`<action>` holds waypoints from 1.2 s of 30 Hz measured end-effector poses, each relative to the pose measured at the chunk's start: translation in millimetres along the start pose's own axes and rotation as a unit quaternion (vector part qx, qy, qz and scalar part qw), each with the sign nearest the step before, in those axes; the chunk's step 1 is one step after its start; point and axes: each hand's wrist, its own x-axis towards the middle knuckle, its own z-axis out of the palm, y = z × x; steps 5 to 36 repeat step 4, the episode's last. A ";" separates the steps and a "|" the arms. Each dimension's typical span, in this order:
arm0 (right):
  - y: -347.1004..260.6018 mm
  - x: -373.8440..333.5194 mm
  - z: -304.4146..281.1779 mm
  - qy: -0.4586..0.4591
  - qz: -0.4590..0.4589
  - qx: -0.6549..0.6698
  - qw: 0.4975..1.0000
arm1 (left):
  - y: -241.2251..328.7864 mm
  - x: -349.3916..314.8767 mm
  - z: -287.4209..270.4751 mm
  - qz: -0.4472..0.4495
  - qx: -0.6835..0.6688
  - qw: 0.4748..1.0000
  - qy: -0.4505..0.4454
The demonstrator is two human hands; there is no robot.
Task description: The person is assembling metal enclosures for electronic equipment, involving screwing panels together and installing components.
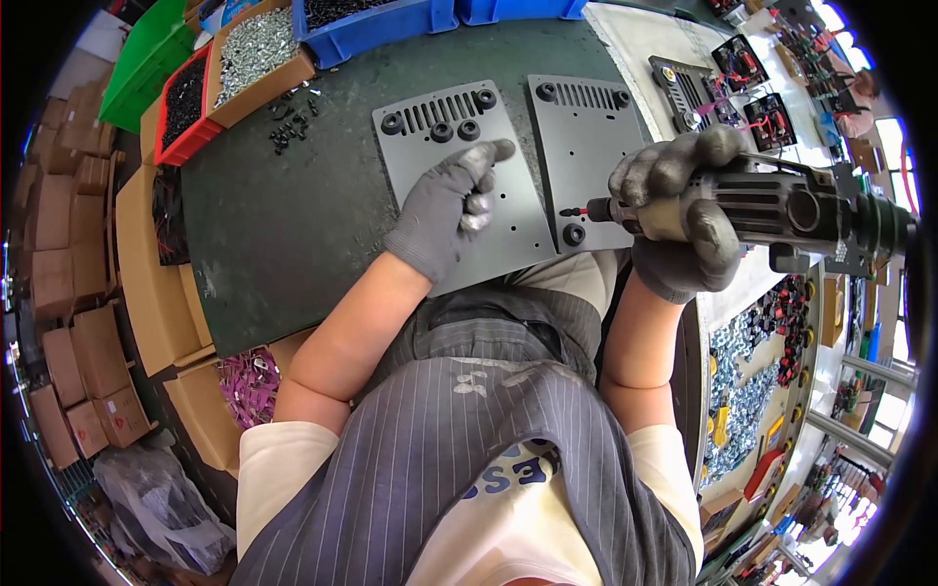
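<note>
My right hand (679, 205), in a grey glove, is wrapped round a black power screwdriver (772, 207). Its bit points left over the right grey metal plate (586, 151), close to a round black rubber foot (574, 234). Two more feet sit at that plate's far corners. Above the left metal plate (513, 210) is my gloved left hand (454, 200), its fingers curled and the index finger reaching rightward; whatever the curled fingers may hold is hidden. Near the slots at the far end of the left plate lie several black rubber feet (442, 132).
Loose black screws (291, 122) lie on the dark green table (274, 234). Beyond them stand a carton of silver screws (256, 54), a red bin (186, 103) and blue bins (376, 31). At the right, a pale bench (635, 44) carries assembled parts. Purple pieces (249, 386) fill a carton at the left.
</note>
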 end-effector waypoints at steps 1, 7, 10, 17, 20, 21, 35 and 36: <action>-0.1 2.2 2.2 -0.018 -0.011 0.015 1.000 | -1.5 -2.1 0.2 -0.001 -0.002 1.000 -0.002; 2.5 5.3 8.1 -0.045 -0.029 0.038 0.998 | -7.0 -4.9 1.6 -0.028 0.044 0.998 -0.030; 2.5 5.3 8.1 -0.045 -0.029 0.038 0.998 | -7.0 -4.9 1.6 -0.028 0.044 0.998 -0.030; 2.5 5.3 8.1 -0.045 -0.029 0.038 0.998 | -7.0 -4.9 1.6 -0.028 0.044 0.998 -0.030; 2.5 5.3 8.1 -0.045 -0.029 0.038 0.998 | -7.0 -4.9 1.6 -0.028 0.044 0.998 -0.030; 2.5 5.3 8.1 -0.045 -0.029 0.038 0.998 | -7.0 -4.9 1.6 -0.028 0.044 0.998 -0.030; 2.5 5.3 8.1 -0.045 -0.029 0.038 0.998 | -7.0 -4.9 1.6 -0.028 0.044 0.998 -0.030; 2.5 5.3 8.1 -0.045 -0.029 0.038 0.998 | -7.0 -4.9 1.6 -0.028 0.044 0.998 -0.030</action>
